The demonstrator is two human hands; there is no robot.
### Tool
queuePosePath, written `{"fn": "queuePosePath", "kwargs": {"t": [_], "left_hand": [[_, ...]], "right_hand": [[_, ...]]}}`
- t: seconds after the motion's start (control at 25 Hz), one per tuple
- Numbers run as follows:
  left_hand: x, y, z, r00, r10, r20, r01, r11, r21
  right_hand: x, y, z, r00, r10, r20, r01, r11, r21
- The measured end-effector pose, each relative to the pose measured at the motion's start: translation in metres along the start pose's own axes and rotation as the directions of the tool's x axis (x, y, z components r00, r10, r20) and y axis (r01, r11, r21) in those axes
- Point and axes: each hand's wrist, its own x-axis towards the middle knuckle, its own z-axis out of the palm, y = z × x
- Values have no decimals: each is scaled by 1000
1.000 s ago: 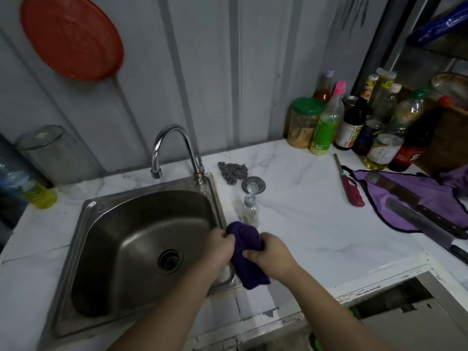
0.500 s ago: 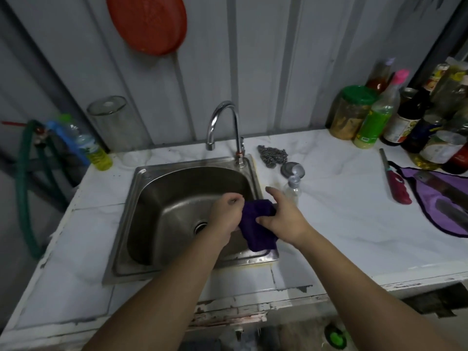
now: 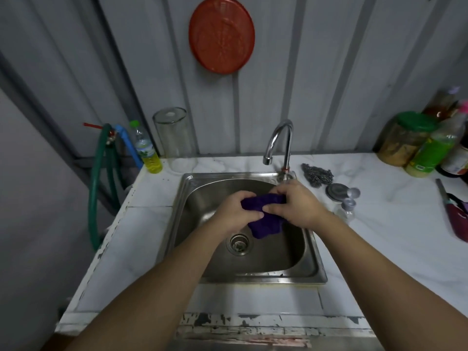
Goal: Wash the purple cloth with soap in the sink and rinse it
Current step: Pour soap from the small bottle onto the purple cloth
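The dark purple cloth is bunched between both hands above the basin of the steel sink. My left hand grips its left side and my right hand grips its right side; a loose end hangs down toward the drain. The curved tap stands behind the hands, and no water shows at its spout. A small clear soap bottle with a grey flip cap stands on the counter just right of the sink.
A steel scourer and a metal lid lie right of the tap. Jars and sauce bottles crowd the far right corner; a red lighter lies at the right edge. A yellow-liquid bottle, glass jar and green hose are left.
Both hands carried the cloth from over the sink's right rim to above the middle of the basin. The view swung left, so the knives and second purple cloth left the frame.
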Motion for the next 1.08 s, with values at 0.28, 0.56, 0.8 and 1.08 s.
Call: {"fn": "queuePosePath", "kwargs": {"t": [0.28, 0.56, 0.8, 1.08], "left_hand": [[2, -1, -13, 999, 10, -52, -30, 923, -384], [17, 4, 10, 997, -81, 15, 72, 763, -643], [38, 3, 36, 973, -229, -38, 128, 664, -737], [61, -1, 54, 930, -366, 22, 199, 455, -868]], "right_hand": [[15, -18, 4, 996, 84, -34, -56, 862, 503], [28, 1, 12, 971, 217, -98, -100, 746, 658], [11, 52, 7, 895, 420, -150, -319, 839, 441], [-60, 149, 5, 655, 681, -327, -645, 730, 228]]}}
